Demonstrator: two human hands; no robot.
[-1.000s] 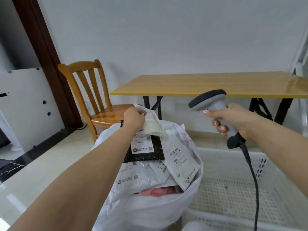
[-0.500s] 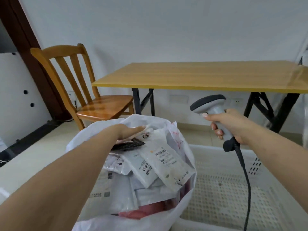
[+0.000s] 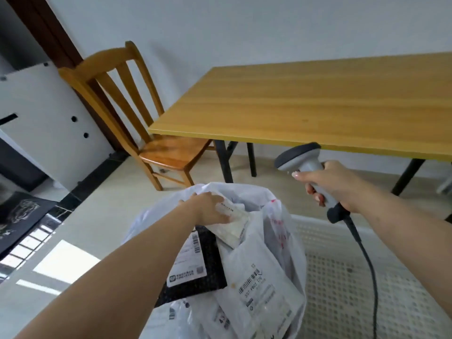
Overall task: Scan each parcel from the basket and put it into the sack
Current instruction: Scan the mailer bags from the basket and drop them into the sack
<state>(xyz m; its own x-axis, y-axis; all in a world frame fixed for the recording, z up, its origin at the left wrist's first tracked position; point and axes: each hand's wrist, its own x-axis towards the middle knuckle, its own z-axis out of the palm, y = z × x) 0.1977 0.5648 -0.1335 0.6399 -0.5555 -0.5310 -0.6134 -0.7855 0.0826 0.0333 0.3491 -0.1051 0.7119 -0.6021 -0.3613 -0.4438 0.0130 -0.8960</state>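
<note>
**Parcel at the sack mouth**

At the far rim of the sack, the left hand holds a small pale parcel, fingers curled over its top edge, thumb side hidden. The parcel lies tilted on the heap that fills the sack, touching a black parcel just nearer the camera; that one carries a white label with a barcode. Beside the black parcel, toward the sack's right wall, lies a white parcel with printed barcode and digits, and more white mailers show lower in the sack, partly cut off by the picture's edge.

Right of the sack stands the white perforated basket, its near wall touching or just beside the sack; the part of its floor that shows holds no parcel.

Above the basket and right of the sack, the right hand grips the handle of a grey scanner, fingers wrapped round it, the forefinger laid along the front. The scanner head points left, toward the sack. Its dark cable hangs from the handle down across the basket.

Beyond the sack stand a wooden table on black legs and, left of it, a wooden chair, against a pale wall.
</note>
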